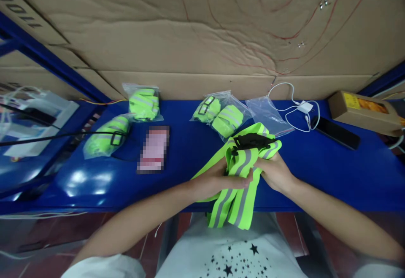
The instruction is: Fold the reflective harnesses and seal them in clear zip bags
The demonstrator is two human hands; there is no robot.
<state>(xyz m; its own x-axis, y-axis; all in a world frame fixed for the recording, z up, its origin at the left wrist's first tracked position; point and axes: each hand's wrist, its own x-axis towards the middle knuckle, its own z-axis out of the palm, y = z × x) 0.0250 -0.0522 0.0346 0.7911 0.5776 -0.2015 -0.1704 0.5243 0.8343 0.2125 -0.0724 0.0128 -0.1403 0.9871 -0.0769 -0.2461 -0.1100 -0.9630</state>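
A neon yellow reflective strap vest (238,185) with grey stripes and a black buckle at its top lies bunched over the near edge of the blue table (332,172). My left hand (215,181) grips its folded middle from the left, fingers closed across the fabric. My right hand (275,172) holds the right side of the bundle, fingers curled into it. The loose strap ends hang down over my lap.
Several clear bags holding folded neon vests (144,103) lie at the back left and centre, and an empty clear bag (268,115) beside them. A blurred pink card (154,149), a white charger cable (297,109), a black phone (337,132) and a cardboard box (360,109) also sit on the table.
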